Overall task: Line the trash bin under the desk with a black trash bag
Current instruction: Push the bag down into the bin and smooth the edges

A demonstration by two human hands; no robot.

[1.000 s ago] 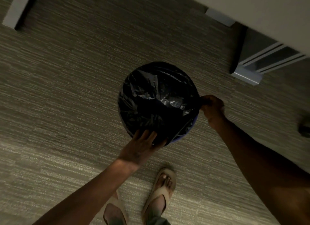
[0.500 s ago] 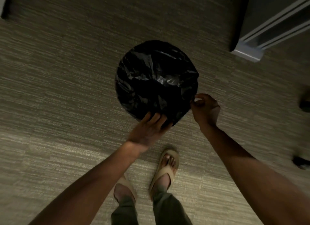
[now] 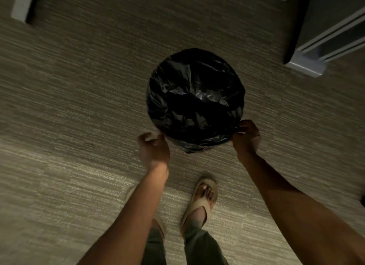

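The round trash bin, covered by a crinkled black plastic trash bag, stands on the striped beige carpet ahead of my sandalled foot. My right hand pinches the bag's edge at the near right rim. My left hand, half a second ago resting on the near rim, now sits beside the near left rim, fingers loosely curled, blurred. Both forearms reach forward and down.

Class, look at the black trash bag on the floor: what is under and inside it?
The black trash bag wraps a round shape, presumably the bin, but plastic hides all of it. Inside shows only crumpled black plastic; its depth is too dark to tell. The right hand pinches its edge.
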